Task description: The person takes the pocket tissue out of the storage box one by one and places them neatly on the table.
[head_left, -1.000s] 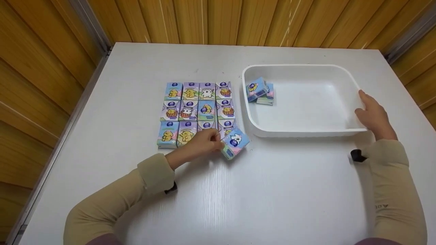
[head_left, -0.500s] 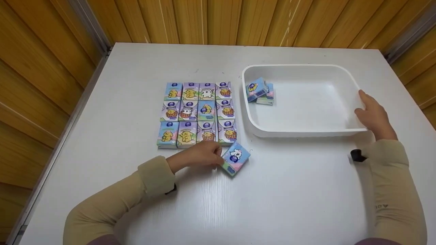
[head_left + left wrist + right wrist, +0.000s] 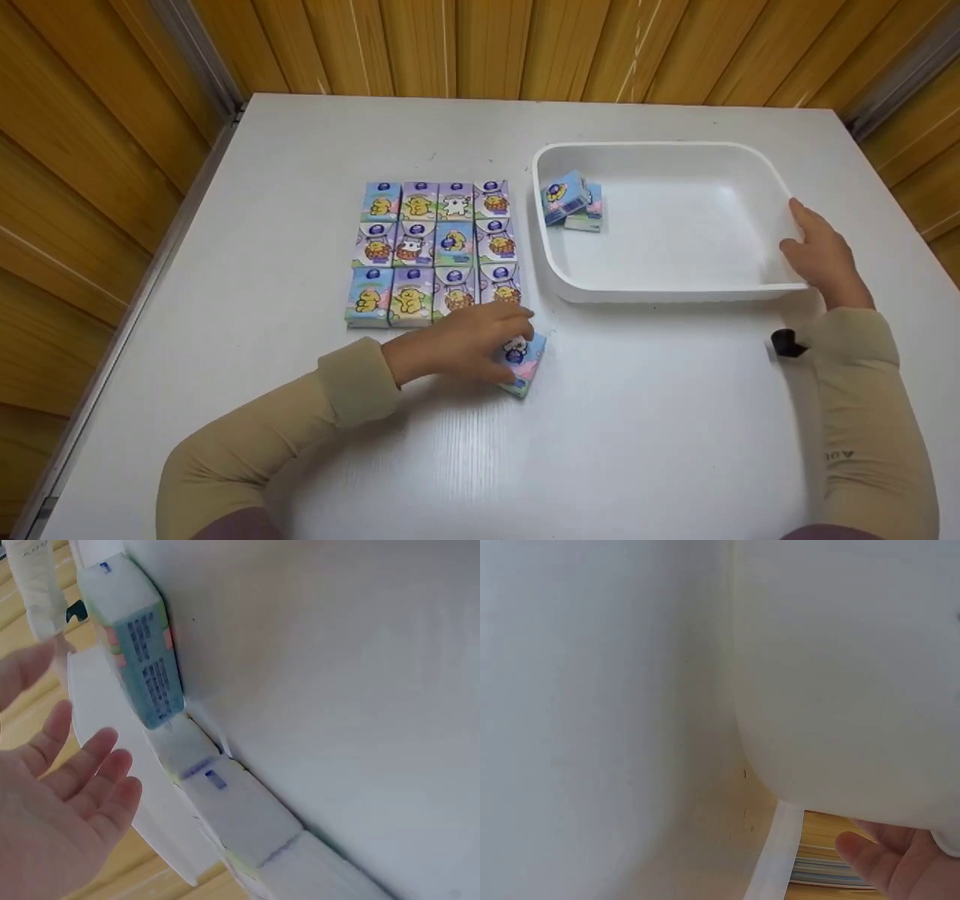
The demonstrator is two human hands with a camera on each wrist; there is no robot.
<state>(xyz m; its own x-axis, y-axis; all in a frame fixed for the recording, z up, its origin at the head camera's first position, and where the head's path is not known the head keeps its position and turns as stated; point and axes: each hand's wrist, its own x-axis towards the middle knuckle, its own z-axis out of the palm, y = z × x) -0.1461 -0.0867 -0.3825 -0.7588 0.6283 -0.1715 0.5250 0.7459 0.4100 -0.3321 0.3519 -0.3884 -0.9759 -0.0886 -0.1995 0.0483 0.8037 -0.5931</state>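
My left hand (image 3: 472, 341) is over a small blue tissue pack (image 3: 534, 364) printed with a white puppy. This pack lies aslant on the table, just in front of the near right corner of a block of similar packs (image 3: 411, 294). In the left wrist view the fingers of the left hand (image 3: 56, 810) are spread, with a gap between them and the pack (image 3: 146, 652). My right hand (image 3: 825, 255) holds the right rim of a white plastic tray (image 3: 675, 292), thumb on the inner side. The right wrist view shows some fingers (image 3: 877, 859) beyond the tray wall.
Two more tissue packs (image 3: 566, 196) lie overlapped at the tray's left end. The block of packs stands in tight rows left of the tray. White table (image 3: 637, 435) surrounds them, with wood-look panels (image 3: 487, 49) behind and at the sides.
The puppy pack has come toward the near side, away from the block, and turned somewhat. My left hand has let go of its pinch and spread over it. The right hand and tray stay put.
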